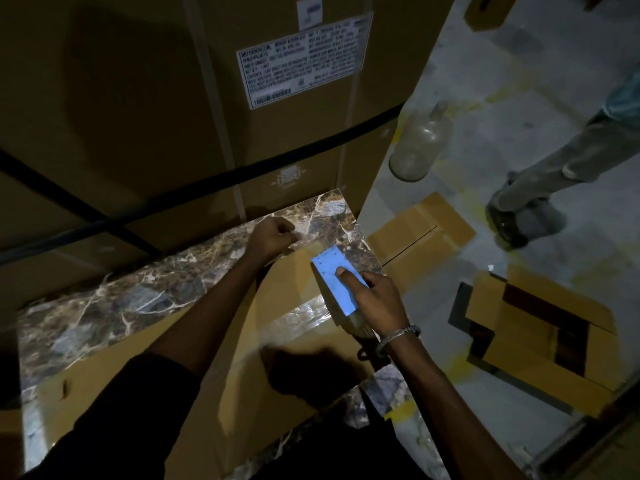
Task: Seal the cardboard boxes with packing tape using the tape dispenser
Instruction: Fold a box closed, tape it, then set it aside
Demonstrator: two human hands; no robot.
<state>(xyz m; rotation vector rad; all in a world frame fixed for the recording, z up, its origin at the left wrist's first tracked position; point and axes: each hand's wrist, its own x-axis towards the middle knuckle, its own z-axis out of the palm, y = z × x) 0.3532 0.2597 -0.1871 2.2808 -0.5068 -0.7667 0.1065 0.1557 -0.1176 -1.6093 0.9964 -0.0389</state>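
- On the marble tabletop (114, 306), a flat cardboard box (242, 358) lies at a diagonal, with a shiny strip of packing tape (304, 317) running across it.
- Right hand (377, 299) grips the tape dispenser (337, 285): forefinger laid straight on its blue top plate, other fingers wrapped round the body. Grip is closed on the dispenser.
- Dispenser sits on the box near its far right end, touching the cardboard; tape roll itself is hidden under the hand.
- Metal bracelet (398, 336) on the right wrist.
- Left hand (272, 235) is at the far edge of the box, fingers curled into a fist, knuckles up. It seems to pinch the box edge or the tape end there; cannot tell which, too dark.
- Both forearms bare, dark sleeves at the bottom of the view.
- Behind the tabletop stands a big carton (173, 98) with a black strap (242, 171) around it and a white printed label (303, 60); text is unreadable.
- Right of the tabletop, on the floor (519, 98): flattened cardboard pieces (540, 337), another piece nearer the tabletop (419, 230).
- Clear glass bottle (420, 143) beside the big carton's corner.
- Another person's leg and shoe (512, 216) at the right edge, standing on the floor.
- Scene is dim, with heavy shadow over the near part of the box.
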